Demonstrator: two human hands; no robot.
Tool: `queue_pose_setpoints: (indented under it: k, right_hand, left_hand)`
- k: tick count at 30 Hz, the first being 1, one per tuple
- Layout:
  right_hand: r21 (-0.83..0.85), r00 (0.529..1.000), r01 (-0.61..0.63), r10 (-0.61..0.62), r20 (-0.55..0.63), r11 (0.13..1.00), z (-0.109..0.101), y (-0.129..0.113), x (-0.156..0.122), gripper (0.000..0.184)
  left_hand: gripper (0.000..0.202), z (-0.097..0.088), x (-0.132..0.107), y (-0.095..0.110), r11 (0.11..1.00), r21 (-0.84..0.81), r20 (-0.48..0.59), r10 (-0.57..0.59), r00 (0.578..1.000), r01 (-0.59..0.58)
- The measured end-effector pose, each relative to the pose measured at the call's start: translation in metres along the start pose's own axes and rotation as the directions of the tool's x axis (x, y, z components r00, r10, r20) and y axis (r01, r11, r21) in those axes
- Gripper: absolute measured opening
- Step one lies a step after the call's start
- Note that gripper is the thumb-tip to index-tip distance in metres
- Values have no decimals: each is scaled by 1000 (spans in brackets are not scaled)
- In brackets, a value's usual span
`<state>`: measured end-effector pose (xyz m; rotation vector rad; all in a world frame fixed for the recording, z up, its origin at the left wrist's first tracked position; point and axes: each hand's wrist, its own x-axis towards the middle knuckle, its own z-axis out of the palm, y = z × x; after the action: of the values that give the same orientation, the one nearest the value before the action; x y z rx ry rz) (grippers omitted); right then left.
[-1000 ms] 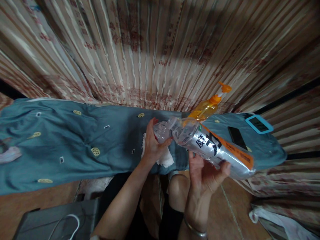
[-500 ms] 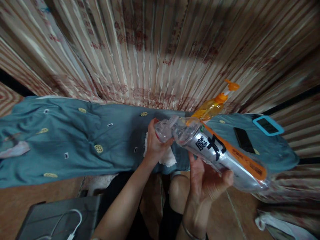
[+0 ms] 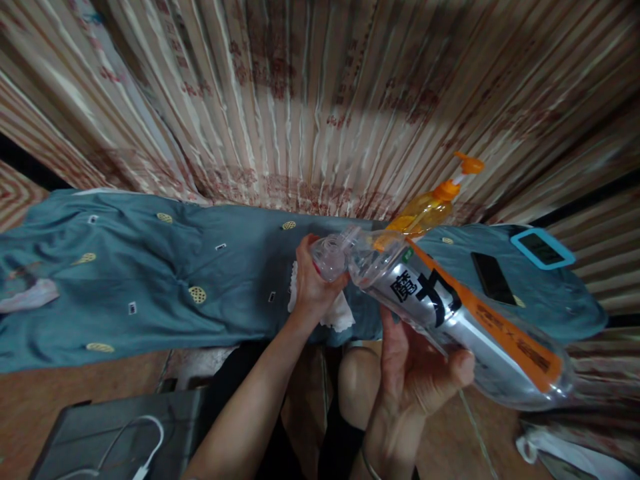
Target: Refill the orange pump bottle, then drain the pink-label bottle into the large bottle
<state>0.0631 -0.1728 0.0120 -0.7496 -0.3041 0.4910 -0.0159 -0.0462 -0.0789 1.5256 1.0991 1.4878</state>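
My left hand (image 3: 320, 290) is closed around a small clear container (image 3: 330, 257) with a bit of red or pink at its side. My right hand (image 3: 417, 367) grips a large clear plastic bottle (image 3: 430, 300) from below, its thumb along the near side. The bottle wears a silver and orange label with big black characters. It lies tilted, its neck at the upper left by the small container and its base at the lower right. Whether neck and container touch, I cannot tell. Under my left hand is a white lace-edged cloth (image 3: 343, 313).
Behind the bottle stands an orange pump bottle (image 3: 425, 210) with yellow liquid. A black phone (image 3: 493, 278) and a blue-framed device (image 3: 543, 249) lie at the right on the teal cloth (image 3: 165, 267). Pleated curtains (image 3: 320, 120) hang behind. A white cable (image 3: 155, 443) rests at the lower left.
The base of the large bottle has moved right and slightly down. My left hand keeps nearly the same place on the small container.
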Motion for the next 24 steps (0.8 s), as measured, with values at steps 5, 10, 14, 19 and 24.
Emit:
queue_pose_setpoints:
  k: [5,10,14,19,24]
  right_hand:
    - [-28,1000,0,0,4,1000,1,-3,2,79]
    - [-53,1000,-7,6,-20,999,-3,-2,3,83]
    - [-68,1000,0,-2,-23,998,-3,-1,3,88]
    - [-96,999,-9,4,-53,995,-5,-1,1,89]
    - [-115,998,-8,1,-63,993,-6,-2,-1,91]
  left_hand:
    - [109,1,-2,0,1000,16,-34,-1,999,2]
    - [103,1,-2,1,1000,16,-24,-17,1000,18]
    - [97,1,-1,3,999,-1,-22,-33,999,33]
    - [88,1,-2,6,1000,-10,-12,-24,1000,24]
    - [85,0,-1,7,1000,-9,-18,-21,1000,21]
